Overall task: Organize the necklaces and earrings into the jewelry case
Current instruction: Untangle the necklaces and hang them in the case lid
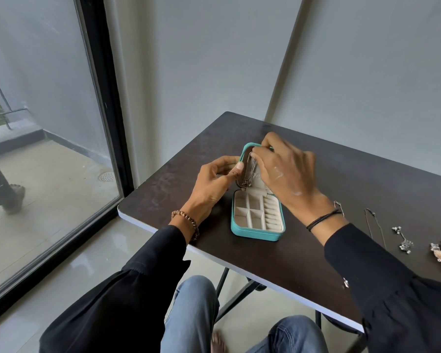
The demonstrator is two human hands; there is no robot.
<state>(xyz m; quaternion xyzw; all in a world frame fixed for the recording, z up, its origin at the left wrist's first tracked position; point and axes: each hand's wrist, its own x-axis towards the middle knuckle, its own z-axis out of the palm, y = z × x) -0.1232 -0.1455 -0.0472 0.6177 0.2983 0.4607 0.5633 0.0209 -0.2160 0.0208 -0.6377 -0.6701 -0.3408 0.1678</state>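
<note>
Both forearms are stretched forward in black sleeves, with the wrists left bare. The left hand (pixel 211 184) is held side-on, its fingers curled. Its thumb is pressed against the left edge of the case lid (pixel 243 151), which is gripped and kept upright. The right hand (pixel 285 171) is raised a little higher, its back turned up and streaked with white, its fingers bent downward. Its thumb and forefinger are brought together at the top of a necklace (pixel 247 174) hung inside the lid. The two hands are held close together.
</note>
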